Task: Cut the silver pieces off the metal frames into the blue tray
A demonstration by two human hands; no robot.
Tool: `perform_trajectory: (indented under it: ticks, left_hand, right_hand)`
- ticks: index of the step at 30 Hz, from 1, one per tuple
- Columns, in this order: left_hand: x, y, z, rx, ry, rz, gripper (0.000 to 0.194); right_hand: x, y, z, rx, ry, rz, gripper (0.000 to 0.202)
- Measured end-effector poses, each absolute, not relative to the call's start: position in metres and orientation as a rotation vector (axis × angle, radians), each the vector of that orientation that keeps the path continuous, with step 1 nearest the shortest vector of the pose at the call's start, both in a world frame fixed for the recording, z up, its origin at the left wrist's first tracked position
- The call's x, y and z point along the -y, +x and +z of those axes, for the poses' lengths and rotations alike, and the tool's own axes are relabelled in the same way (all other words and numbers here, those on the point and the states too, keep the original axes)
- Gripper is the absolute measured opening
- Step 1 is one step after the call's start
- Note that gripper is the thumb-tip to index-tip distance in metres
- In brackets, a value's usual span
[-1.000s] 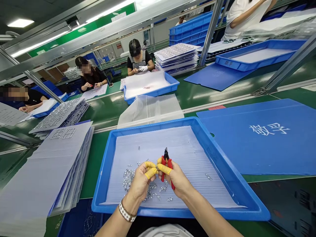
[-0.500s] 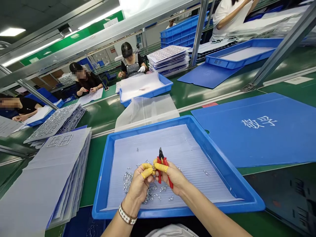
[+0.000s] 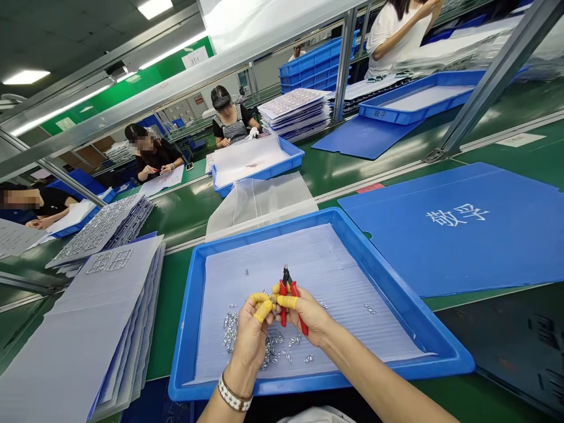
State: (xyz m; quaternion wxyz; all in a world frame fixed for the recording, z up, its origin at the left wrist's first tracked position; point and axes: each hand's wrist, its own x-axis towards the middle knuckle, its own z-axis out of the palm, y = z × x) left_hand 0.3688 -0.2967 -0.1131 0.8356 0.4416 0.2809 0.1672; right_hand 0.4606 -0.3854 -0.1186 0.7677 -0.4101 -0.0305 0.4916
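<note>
Head view: the left hand [image 3: 252,330], thumb and finger in yellow sleeves [image 3: 263,311], pinches a tiny shiny piece [image 3: 272,299], mostly hidden, together with the right hand [image 3: 311,314], which also grasps red-handled cutters [image 3: 282,296], black tips pointing away. Below them, small silvery twisted pieces [image 3: 269,354] lie heaped and scattered on a pale ribbed sheet [image 3: 343,329] inside a blue plastic tray [image 3: 187,329] on the green table [image 3: 165,305]. Beyond sit a second blue tray [image 3: 288,159] and, farther, a co-worker [image 3: 238,126] wearing a white glove [image 3: 252,133].

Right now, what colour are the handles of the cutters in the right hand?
Red handles; best seen in the head view.
</note>
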Motion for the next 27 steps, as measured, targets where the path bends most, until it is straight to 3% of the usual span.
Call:
perform_trajectory:
  ticks: [18,27]
  left_hand:
    - [0.299,0.370,-0.102,-0.515,0.887,0.558,0.023]
    - [0.292,0.366,-0.105,-0.613,1.167,0.610,0.021]
  right_hand:
    - [0.374,0.464,-0.089,0.325,-1.078,0.887,0.030]
    - [0.384,0.470,-0.098,0.499,-1.275,0.807,0.026]
